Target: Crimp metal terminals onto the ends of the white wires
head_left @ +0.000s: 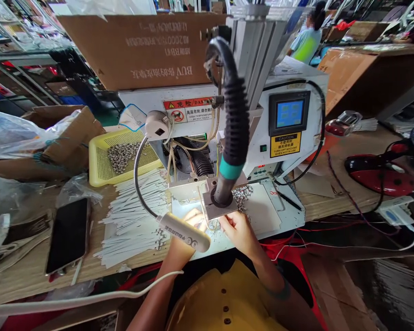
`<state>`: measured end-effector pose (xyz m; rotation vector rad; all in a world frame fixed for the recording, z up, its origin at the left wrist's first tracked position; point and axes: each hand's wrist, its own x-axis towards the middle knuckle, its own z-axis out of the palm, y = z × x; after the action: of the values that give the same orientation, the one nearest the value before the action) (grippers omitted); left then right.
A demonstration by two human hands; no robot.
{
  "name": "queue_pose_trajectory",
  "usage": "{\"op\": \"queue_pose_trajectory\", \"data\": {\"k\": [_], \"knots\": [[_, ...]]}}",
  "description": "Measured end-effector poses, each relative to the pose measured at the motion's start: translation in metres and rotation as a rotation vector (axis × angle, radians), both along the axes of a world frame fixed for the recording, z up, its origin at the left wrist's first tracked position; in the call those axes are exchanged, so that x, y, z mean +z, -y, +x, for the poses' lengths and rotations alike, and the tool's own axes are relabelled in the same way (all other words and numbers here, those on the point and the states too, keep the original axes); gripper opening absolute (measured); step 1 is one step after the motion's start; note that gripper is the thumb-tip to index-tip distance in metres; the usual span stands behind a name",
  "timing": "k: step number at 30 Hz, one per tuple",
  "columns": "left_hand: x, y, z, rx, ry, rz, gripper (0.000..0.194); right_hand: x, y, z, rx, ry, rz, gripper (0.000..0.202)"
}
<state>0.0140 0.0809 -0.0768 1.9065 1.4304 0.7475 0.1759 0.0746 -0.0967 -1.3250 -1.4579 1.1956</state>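
Note:
My left hand [193,219] is under the head of a white bench machine [198,101], partly covered by a gooseneck lamp [184,233]. Its visible fingers look bent together, and what they hold is hidden. On the other side of the metal pressing block [221,209], my right hand [240,232] has its thumb and forefinger pinched; anything between them is too small to make out. Small metal pieces [242,197] lie in a heap just beyond the right hand. Many thin white strips [134,211] are spread left of the left hand.
A yellow basket [98,172] holds more small metal pieces. A phone [68,234] lies on the table at left, near a cardboard box [72,133]. The machine carries a touchscreen [290,113] and black ribbed hose [236,119]. A white cable [89,301] crosses the lower left.

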Motion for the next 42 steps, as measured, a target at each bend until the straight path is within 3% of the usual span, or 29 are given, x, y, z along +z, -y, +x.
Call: {"op": "queue_pose_trajectory", "data": {"k": [8,20,24,28,29,31,34,38,42], "knots": [[-0.003,0.0,-0.001,0.012,0.044,0.04,0.031,0.002,0.0,0.0,-0.005,-0.031,-0.031,0.02],[-0.004,0.001,0.0,0.055,0.029,0.026,0.027,-0.003,-0.001,0.0,-0.006,-0.008,-0.007,0.026],[0.001,0.0,0.002,-0.019,-0.044,0.058,0.032,0.0,0.004,-0.002,-0.003,0.089,0.057,0.027],[0.009,0.012,-0.027,-0.116,-0.161,0.22,0.032,0.014,0.012,0.012,-0.007,0.374,0.235,0.022],[0.01,0.017,-0.041,-0.082,-0.201,0.271,0.032,0.016,0.012,0.02,-0.028,0.42,0.25,0.021],[0.012,0.028,-0.071,0.125,-0.308,0.37,0.028,0.015,0.006,0.041,-0.132,0.479,0.249,0.021],[0.009,0.041,-0.106,0.296,-0.356,0.385,0.018,0.001,-0.013,0.069,-0.316,0.621,0.306,0.018],[-0.003,0.048,-0.118,0.224,-0.32,0.28,0.021,-0.023,-0.033,0.076,-0.346,0.702,0.41,0.02],[-0.012,0.046,-0.116,0.142,-0.33,0.241,0.021,-0.034,-0.036,0.071,-0.344,0.764,0.531,0.018]]}}
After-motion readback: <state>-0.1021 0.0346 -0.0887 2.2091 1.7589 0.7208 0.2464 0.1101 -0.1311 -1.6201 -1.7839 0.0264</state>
